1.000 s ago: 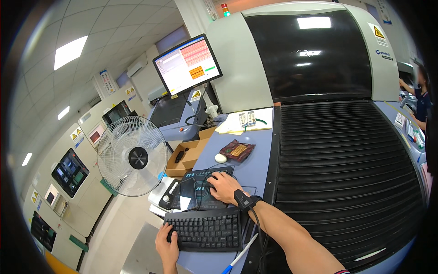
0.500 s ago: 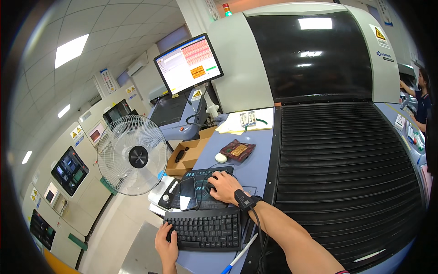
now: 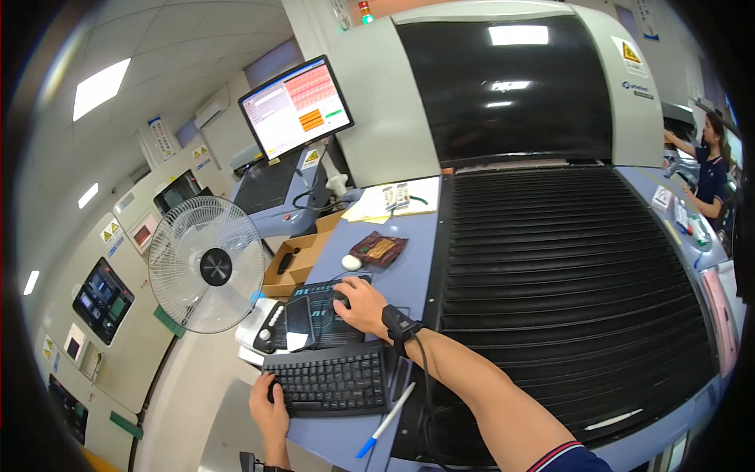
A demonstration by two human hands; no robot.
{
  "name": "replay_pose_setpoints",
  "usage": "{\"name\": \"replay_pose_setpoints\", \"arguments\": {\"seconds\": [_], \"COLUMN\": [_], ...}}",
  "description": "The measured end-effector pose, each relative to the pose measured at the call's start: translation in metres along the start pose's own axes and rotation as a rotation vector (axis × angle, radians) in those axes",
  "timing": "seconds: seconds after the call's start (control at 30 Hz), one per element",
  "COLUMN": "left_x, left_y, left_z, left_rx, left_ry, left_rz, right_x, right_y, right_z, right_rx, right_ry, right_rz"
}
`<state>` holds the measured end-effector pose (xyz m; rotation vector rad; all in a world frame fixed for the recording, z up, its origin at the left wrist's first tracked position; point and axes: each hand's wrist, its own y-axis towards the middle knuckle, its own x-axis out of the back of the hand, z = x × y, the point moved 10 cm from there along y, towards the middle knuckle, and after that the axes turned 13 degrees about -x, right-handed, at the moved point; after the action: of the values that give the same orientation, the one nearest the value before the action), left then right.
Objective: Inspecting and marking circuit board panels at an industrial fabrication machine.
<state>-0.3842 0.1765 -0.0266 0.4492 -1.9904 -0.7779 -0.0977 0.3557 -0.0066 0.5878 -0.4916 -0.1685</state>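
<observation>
My right hand [image 3: 362, 305] rests over a dark computer mouse [image 3: 340, 298], fingers curved around it, on a dark patterned mouse pad [image 3: 325, 334]. A black wristband with a cable circles that wrist. My left hand [image 3: 269, 405] lies at the left edge of a black keyboard [image 3: 329, 383], fingers apart on its end keys and holding nothing. Between the keyboard and the mouse pad's left side lies a phone [image 3: 299, 321]. Above stands a monitor [image 3: 296, 108] showing red and orange patterned panels.
A big machine with a ribbed black cover [image 3: 550, 275] fills the right. To the left stands a fan [image 3: 206, 263]. The bench holds a marker [image 3: 385, 421], a brown packet [image 3: 379, 249], a white round object [image 3: 351, 262] and papers [image 3: 370, 206]. A co-worker [image 3: 708, 169] stands far right.
The whole view has shifted, so the bench and machine appear further left. More of my right sleeve shows, and a band on my left wrist has come into view. Both hands keep their places.
</observation>
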Motion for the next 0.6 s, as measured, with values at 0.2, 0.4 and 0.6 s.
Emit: {"name": "replay_pose_setpoints", "arguments": {"seconds": [0.2, 0.4, 0.6], "left_x": [0.004, 0.022, 0.014], "left_y": [0.001, 0.006, 0.020], "left_z": [0.022, 0.006, -0.169], "left_rx": [0.040, -0.071, -0.295], "left_ry": [-0.026, 0.054, -0.294], "left_rz": [-0.042, -0.141, -0.155], "right_x": [0.144, 0.330, 0.462], "right_y": [-0.049, -0.174, -0.258], "right_z": [0.055, 0.069, 0.002], "right_rx": [-0.056, -0.150, -0.340], "right_ry": [0.201, -0.007, -0.046], "right_rz": [-0.019, -0.107, -0.359]}}
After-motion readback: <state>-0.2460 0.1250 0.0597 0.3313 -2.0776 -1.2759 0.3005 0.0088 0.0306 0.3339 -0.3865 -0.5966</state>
